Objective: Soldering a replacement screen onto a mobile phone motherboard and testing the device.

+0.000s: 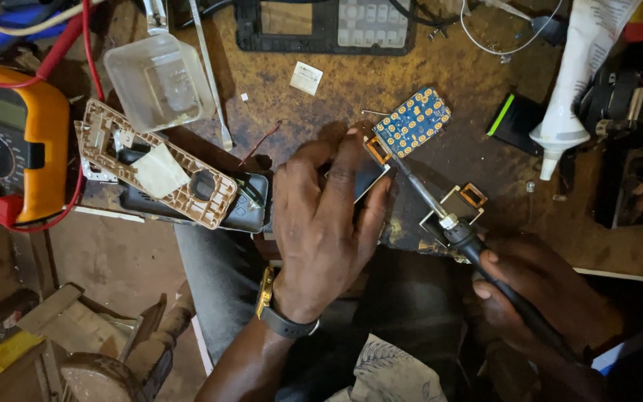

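- The left hand (321,231) lies palm-down on the tabletop (277,97), its fingers (351,160) pressed together over a small display module (370,175), pinning it flat against the surface.
- The right hand (530,290) has its fingers wrapped around the black handle of a soldering iron (440,216); the thin metal tip reaches up to the orange flex connector (378,149) at the module's upper corner.
- That connector joins the display to a blue keypad circuit board (412,121) with gold contact pads, which lies just beyond the fingertips.
- Judging by the layout, the phone is already taken apart: a brown inner frame (150,164) rests on a dark housing (240,212) to the left, and a black front cover with keypad openings (329,26) lies at the far edge.
- The tip sits at the flex joint, so the soldering there looks under way, not finished; nothing is reassembled yet.
- A second small display part (463,201) lies just beside the iron's shaft.
- Nearby: an orange multimeter (16,141) with red leads, a clear plastic tub (158,82), and a white tube with a nozzle (571,97).
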